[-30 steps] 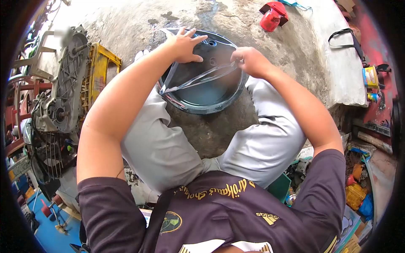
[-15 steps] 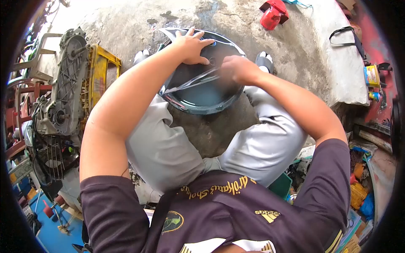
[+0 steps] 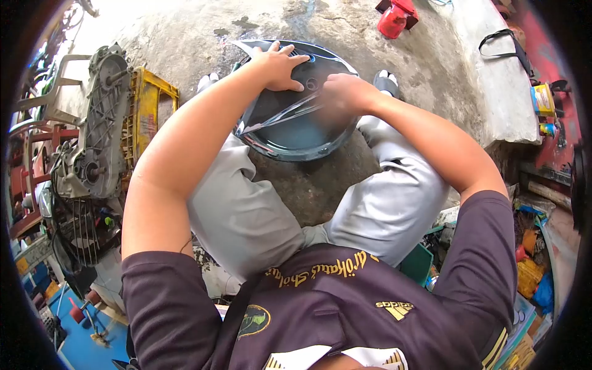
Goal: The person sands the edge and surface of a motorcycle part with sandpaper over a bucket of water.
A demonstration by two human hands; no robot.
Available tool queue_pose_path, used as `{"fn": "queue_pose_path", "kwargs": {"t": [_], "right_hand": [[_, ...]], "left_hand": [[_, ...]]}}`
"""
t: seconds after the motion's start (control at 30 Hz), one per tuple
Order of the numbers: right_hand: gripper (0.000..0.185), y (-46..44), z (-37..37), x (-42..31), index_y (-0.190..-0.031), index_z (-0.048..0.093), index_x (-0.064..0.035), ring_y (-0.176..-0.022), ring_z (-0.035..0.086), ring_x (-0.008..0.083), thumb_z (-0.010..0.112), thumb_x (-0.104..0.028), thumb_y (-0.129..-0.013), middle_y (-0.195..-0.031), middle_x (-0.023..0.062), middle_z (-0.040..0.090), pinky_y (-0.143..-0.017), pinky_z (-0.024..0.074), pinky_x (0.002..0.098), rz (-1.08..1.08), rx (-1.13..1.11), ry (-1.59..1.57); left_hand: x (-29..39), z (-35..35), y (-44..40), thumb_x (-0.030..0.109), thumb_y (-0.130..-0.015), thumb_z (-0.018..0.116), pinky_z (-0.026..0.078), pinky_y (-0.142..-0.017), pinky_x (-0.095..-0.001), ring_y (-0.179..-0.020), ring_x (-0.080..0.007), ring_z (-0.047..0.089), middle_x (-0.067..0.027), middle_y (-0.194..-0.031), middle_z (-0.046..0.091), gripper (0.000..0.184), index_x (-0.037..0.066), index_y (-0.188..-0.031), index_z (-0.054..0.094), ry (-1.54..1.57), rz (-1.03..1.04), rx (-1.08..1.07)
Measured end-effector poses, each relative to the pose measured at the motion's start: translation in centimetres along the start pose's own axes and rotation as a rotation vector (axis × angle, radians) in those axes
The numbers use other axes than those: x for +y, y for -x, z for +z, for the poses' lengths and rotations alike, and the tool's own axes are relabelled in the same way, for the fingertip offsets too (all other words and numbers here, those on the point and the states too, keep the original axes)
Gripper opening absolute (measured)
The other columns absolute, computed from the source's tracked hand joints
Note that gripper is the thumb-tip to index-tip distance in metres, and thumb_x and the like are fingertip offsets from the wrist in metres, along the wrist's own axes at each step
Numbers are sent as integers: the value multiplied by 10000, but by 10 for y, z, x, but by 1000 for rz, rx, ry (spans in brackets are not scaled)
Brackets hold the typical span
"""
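Plainly, the left hand rests, fingers spread, on a dark panel; the right hand is blurred, fingers curled, grip unclear. The panel lies lengthwise left-to-right across a dark basin, one pointed corner jutting far-left beyond its rim.

A red container sits toward the concrete floor's far right; a black strap hangs by the pale ledge's right edge.
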State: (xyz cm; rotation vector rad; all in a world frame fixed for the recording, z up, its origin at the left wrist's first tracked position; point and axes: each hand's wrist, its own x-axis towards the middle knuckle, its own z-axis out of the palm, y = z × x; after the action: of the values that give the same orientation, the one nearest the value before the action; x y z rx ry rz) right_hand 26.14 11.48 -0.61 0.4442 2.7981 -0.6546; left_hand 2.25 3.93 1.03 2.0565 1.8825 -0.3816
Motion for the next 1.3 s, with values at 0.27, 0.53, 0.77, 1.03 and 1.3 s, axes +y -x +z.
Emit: {"fn": "queue_pose_path", "kwargs": {"t": [0.27, 0.53, 0.77, 1.03, 1.3], "right_hand": [[219, -10, 15, 3, -1058, 726, -69, -1121, 676, 412, 728, -82, -839, -1091, 188, 687, -957, 554, 502, -105, 39, 12], [259, -10, -5, -10, -1108, 732, -68, -1133, 687, 409, 730, -158, -865, -1140, 195, 726, -979, 549, 514, 56, 28, -17], [269, -9, -8, 1, -1096, 741, -69, -1081, 723, 404, 737, -169, -846, -1089, 196, 760, -937, 573, 515, 92, 51, -29], [256, -3, -11, -8, -1080, 755, -88, -1102, 729, 388, 755, -181, -842, -1074, 173, 761, -941, 580, 511, 215, 17, 19], [259, -5, -9, -8, -1077, 764, -79, -1099, 727, 394, 746, -169, -835, -1113, 183, 770, -944, 578, 515, 128, 30, 0]], "left_hand": [[-1, 0, -7, 710, -852, 764, 338, -1201, -750, -1621, -466, 259, -144, -1768, 311, 934, 423, -1663, 402, 39, -20, 0], [-4, -6, -4, 591, -804, 882, 364, -1166, -732, -1630, -448, 251, -102, -1796, 252, 1040, 470, -1679, 334, -14, 28, -62], [-8, -1, -1, 404, -710, 972, 354, -1166, -787, -1617, -454, 265, -134, -1769, 299, 1116, 463, -1657, 384, 95, 11, 2], [-13, 3, -1, 431, -706, 963, 373, -1194, -730, -1600, -472, 289, -176, -1749, 327, 1102, 434, -1655, 403, 113, 17, 12], [-13, 2, -4, 449, -724, 947, 370, -1195, -725, -1607, -469, 272, -173, -1761, 304, 1098, 435, -1664, 379, 106, 12, -15]]}}
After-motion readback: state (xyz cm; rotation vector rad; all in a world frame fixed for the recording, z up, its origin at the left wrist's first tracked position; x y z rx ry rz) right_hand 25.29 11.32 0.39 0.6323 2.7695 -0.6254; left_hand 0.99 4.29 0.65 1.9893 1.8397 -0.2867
